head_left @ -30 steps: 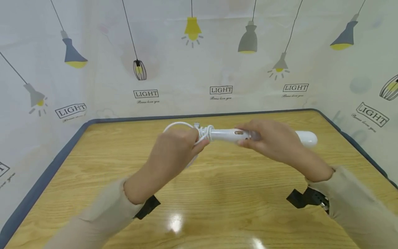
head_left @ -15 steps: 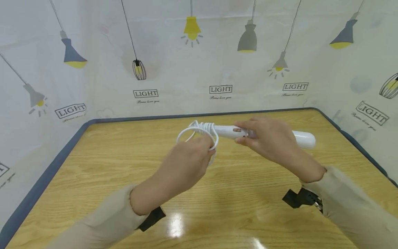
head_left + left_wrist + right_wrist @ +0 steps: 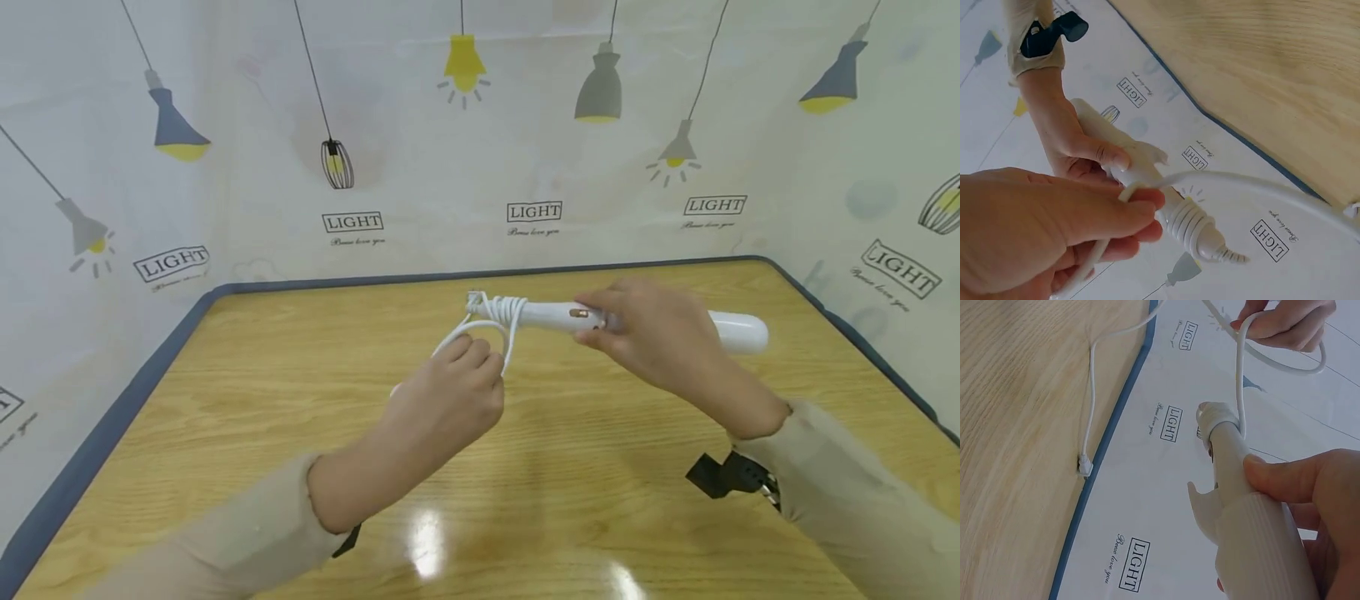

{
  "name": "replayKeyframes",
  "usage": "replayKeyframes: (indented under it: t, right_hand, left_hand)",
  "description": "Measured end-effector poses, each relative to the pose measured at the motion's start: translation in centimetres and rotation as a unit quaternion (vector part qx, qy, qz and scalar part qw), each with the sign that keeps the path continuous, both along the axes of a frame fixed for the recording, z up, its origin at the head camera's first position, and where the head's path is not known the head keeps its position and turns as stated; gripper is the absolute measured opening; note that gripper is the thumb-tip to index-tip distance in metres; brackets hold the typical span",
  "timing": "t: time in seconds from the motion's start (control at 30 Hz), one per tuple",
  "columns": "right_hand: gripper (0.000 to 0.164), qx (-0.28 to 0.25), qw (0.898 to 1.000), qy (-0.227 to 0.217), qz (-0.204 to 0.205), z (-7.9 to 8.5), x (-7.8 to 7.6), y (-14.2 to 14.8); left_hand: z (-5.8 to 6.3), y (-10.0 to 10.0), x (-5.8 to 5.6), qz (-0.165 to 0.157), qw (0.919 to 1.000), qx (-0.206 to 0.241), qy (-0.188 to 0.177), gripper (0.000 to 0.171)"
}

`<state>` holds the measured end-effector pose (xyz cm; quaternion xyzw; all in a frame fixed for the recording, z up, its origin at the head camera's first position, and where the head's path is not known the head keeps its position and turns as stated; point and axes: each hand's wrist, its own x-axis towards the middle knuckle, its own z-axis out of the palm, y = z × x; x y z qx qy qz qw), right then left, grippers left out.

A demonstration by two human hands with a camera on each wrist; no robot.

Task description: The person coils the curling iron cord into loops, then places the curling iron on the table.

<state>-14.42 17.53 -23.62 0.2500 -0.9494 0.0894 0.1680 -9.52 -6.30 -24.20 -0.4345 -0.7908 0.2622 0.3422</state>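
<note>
A white curling iron [image 3: 551, 314] lies crosswise in the head view, raised over the table. My right hand [image 3: 663, 337] grips it around the middle, with its rounded end showing beyond the wrist. Near the right thumb, its clamp lever [image 3: 1205, 511] sticks out in the right wrist view. Several turns of white cord [image 3: 1188, 225] wrap the handle's other end. Just below these turns, my left hand [image 3: 453, 392] pinches the cord between thumb and fingers, and a loop rises from it to the handle. The cord's plug [image 3: 1085, 465] hangs loose, overlapping the table edge in the right wrist view.
A wooden table [image 3: 300, 400] with a dark blue border [image 3: 360, 283] spreads beneath both hands. Behind it and along both sides stands a white printed backdrop [image 3: 420, 167] with lamp drawings. Black wrist mounts [image 3: 727, 477] show at the sleeves.
My left hand has come from the handle's end round to the near side and down, drawing the cord around the handle. My right hand has stayed nearly still on the curling iron.
</note>
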Motion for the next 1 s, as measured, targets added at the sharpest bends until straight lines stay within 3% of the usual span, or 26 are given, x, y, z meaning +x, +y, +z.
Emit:
replayKeyframes:
  t: [0.2, 0.33, 0.5, 0.63, 0.77, 0.87, 1.0]
  right_hand:
    - [0.04, -0.003, 1.0, -0.024, 0.005, -0.2, -0.1, -0.1]
    - [0.041, -0.006, 0.999, -0.047, 0.001, -0.1, -0.2, 0.0]
    - [0.041, -0.015, 0.999, -0.043, -0.017, 0.1, -0.3, 0.5]
    - [0.041, -0.017, 0.999, -0.041, -0.018, 0.2, -0.7, 0.8]
    - [0.041, -0.016, 0.998, -0.049, -0.043, 0.2, -1.4, 1.5]
    - [0.041, -0.02, 0.996, -0.058, -0.059, 0.2, -1.7, 2.1]
    - [0.044, -0.039, 0.994, -0.068, -0.075, 0.3, -2.0, 2.7]
  left_hand:
    - [1.1, -0.5, -0.4, -0.018, 0.9983, -0.054, 0.016, 0.018]
    - [1.5, -1.2, -0.5, -0.045, 0.9979, -0.042, 0.022, 0.017]
    - [1.2, -2.1, -0.4, -0.058, 0.9976, -0.03, 0.021, 0.016]
    - [1.1, -2.2, -0.2, -0.077, 0.996, -0.046, 0.001, 0.02]
    - [0.7, -2.2, 0.0, -0.125, 0.9896, -0.046, -0.053, 0.021]
    - [0.1, -2.4, 0.0, -0.172, 0.974, 0.003, -0.148, 0.023]
    - [-1.0, -2.2, 0.1, -0.229, 0.932, 0.082, -0.269, 0.018]
